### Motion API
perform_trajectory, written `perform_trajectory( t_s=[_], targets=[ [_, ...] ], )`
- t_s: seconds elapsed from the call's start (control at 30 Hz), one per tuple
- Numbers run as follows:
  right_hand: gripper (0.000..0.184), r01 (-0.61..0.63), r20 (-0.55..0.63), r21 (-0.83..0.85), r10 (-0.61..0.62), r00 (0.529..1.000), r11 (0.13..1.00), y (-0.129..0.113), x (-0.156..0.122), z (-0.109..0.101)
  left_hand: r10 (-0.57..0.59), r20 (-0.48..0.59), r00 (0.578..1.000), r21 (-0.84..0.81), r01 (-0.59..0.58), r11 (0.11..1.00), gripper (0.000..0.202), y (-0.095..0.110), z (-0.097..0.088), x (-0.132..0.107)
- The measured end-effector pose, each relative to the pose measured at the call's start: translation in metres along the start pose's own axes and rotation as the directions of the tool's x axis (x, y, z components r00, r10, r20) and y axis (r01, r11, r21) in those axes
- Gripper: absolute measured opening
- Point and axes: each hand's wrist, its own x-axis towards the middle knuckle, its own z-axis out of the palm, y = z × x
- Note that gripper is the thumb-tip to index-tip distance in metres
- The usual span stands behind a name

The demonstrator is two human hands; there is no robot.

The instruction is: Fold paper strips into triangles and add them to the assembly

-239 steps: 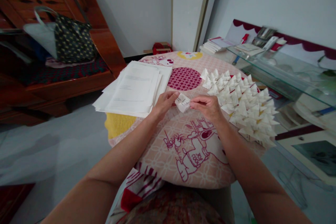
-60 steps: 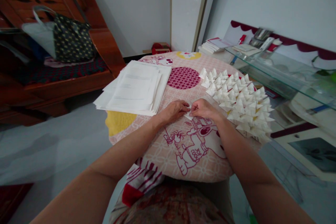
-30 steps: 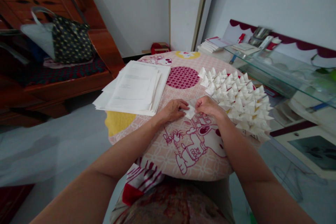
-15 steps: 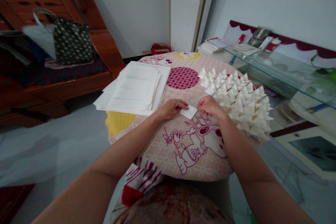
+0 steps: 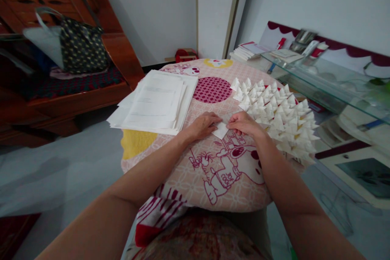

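Note:
A small folded white paper piece (image 5: pixel 219 131) lies on the pink cartoon-printed cushion (image 5: pixel 213 170) on my lap. My left hand (image 5: pixel 203 125) rests on the cushion with its fingertips pressing the paper's left edge. My right hand (image 5: pixel 243 124) has curled fingers pinching the paper's right edge. Just right of that hand lies a spread of several folded white paper triangles (image 5: pixel 274 115). A stack of white paper sheets (image 5: pixel 157 103) sits on the cushion's left side, beyond my left hand.
A wooden bench (image 5: pixel 76 85) with a dotted dark bag (image 5: pixel 82 48) stands at the left. At the right is a glass table (image 5: pixel 335 85) carrying books, a pen and other items. Grey floor lies below on the left.
Eight seconds ago both hands held the paper piece up off the cushion. It was then pressed down onto the cushion, and over the last second my hands have shifted only slightly on it.

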Motion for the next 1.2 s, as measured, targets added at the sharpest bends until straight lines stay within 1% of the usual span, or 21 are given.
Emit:
perform_trajectory(
  t_s=[0.1, 0.2, 0.3, 0.37, 0.43, 0.47, 0.53, 0.6, 0.63, 0.7, 0.8, 0.87, 0.93, 0.97, 1.0, 1.03, 1.07, 1.1, 1.13, 1.17, 1.2],
  targets=[
    [0.013, 0.015, 0.004, 0.001, -0.015, 1.0, 1.0, 0.0, 0.0, 0.0, -0.035, 0.001, 0.999, -0.007, 0.035, 0.999, 0.041, 0.002, -0.003, 0.001],
    [0.013, 0.012, 0.009, -0.002, -0.012, 1.0, 1.0, 0.0, 0.0, 0.0, -0.127, -0.026, 0.992, -0.028, 0.126, 0.992, 0.034, 0.004, -0.006, 0.001],
    [0.017, 0.0, -0.002, -0.006, 0.0, 1.0, 1.0, 0.001, 0.001, 0.001, -0.268, -0.071, 0.961, -0.105, 0.26, 0.96, 0.015, 0.002, -0.009, 0.002],
    [0.021, 0.007, -0.007, -0.003, -0.007, 1.0, 1.0, 0.002, 0.001, 0.001, -0.362, -0.087, 0.928, -0.231, 0.335, 0.913, 0.008, 0.0, -0.011, 0.001],
    [0.025, 0.024, 0.004, 0.018, -0.025, 1.0, 1.0, 0.003, 0.001, 0.001, -0.463, -0.079, 0.883, -0.423, 0.391, 0.818, 0.008, -0.001, -0.012, 0.0],
    [0.025, 0.035, 0.017, 0.041, -0.036, 0.999, 0.999, 0.002, 0.001, 0.002, -0.511, -0.061, 0.857, -0.529, 0.406, 0.745, 0.007, 0.0, -0.012, -0.001],
    [0.022, 0.048, 0.036, 0.113, -0.053, 0.998, 0.992, 0.0, 0.0, 0.004, -0.588, -0.006, 0.809, -0.715, 0.408, 0.568, 0.007, 0.002, -0.012, -0.002],
    [0.017, 0.044, 0.032, 0.222, -0.052, 0.998, 0.974, -0.005, -0.001, 0.006, -0.624, 0.071, 0.778, -0.819, 0.403, 0.409, 0.01, 0.008, -0.013, -0.003],
    [0.016, 0.036, 0.021, 0.285, -0.044, 0.999, 0.958, -0.007, -0.002, 0.007, -0.63, 0.112, 0.768, -0.839, 0.412, 0.354, 0.012, 0.011, -0.013, -0.003],
    [0.014, 0.02, 0.0, 0.404, -0.022, 1.0, 0.914, -0.012, -0.002, 0.01, -0.629, 0.188, 0.754, -0.844, 0.451, 0.289, 0.016, 0.017, -0.015, -0.004],
    [0.007, 0.006, -0.018, 0.523, 0.004, 1.0, 0.853, -0.017, -0.002, 0.013, -0.626, 0.251, 0.739, -0.828, 0.498, 0.256, 0.023, 0.024, -0.018, -0.006],
    [0.006, 0.007, -0.05, 0.556, 0.025, 0.998, 0.831, -0.018, 0.0, 0.016, -0.618, 0.288, 0.731, -0.804, 0.536, 0.259, 0.024, 0.026, -0.02, -0.008],
    [0.012, 0.013, -0.085, 0.546, 0.04, 0.996, 0.838, -0.018, 0.002, 0.021, -0.599, 0.342, 0.724, -0.75, 0.594, 0.29, 0.026, 0.025, -0.021, -0.011],
    [0.015, 0.017, -0.094, 0.523, 0.038, 0.995, 0.852, -0.017, 0.003, 0.023, -0.59, 0.363, 0.721, -0.708, 0.625, 0.328, 0.028, 0.024, -0.022, -0.012],
    [0.017, 0.022, -0.102, 0.487, 0.032, 0.994, 0.873, -0.017, 0.005, 0.025, -0.587, 0.365, 0.723, -0.655, 0.648, 0.39, 0.03, 0.021, -0.022, -0.014],
    [0.018, 0.029, -0.105, 0.442, 0.02, 0.994, 0.896, -0.016, 0.006, 0.027, -0.592, 0.335, 0.733, -0.59, 0.653, 0.475, 0.032, 0.018, -0.023, -0.016],
    [0.018, 0.036, -0.106, 0.393, 0.006, 0.994, 0.919, -0.015, 0.007, 0.028, -0.599, 0.273, 0.753, -0.513, 0.64, 0.572, 0.034, 0.015, -0.023, -0.017],
    [0.017, 0.044, -0.11, 0.345, -0.006, 0.994, 0.938, -0.014, 0.008, 0.03, -0.602, 0.159, 0.783, -0.422, 0.605, 0.675, 0.035, 0.011, -0.024, -0.018],
    [0.018, 0.051, -0.115, 0.302, -0.017, 0.993, 0.952, -0.014, 0.01, 0.03, -0.579, 0.024, 0.815, -0.327, 0.554, 0.766, 0.034, 0.008, -0.024, -0.019],
    [0.018, 0.06, -0.121, 0.266, -0.028, 0.992, 0.962, -0.013, 0.011, 0.031, -0.54, -0.097, 0.836, -0.246, 0.506, 0.827, 0.031, 0.005, -0.025, -0.02],
    [0.018, 0.068, -0.125, 0.236, -0.039, 0.991, 0.969, -0.013, 0.013, 0.031, -0.477, -0.172, 0.862, -0.192, 0.446, 0.874, 0.023, 0.003, -0.026, -0.02]
  ],
)
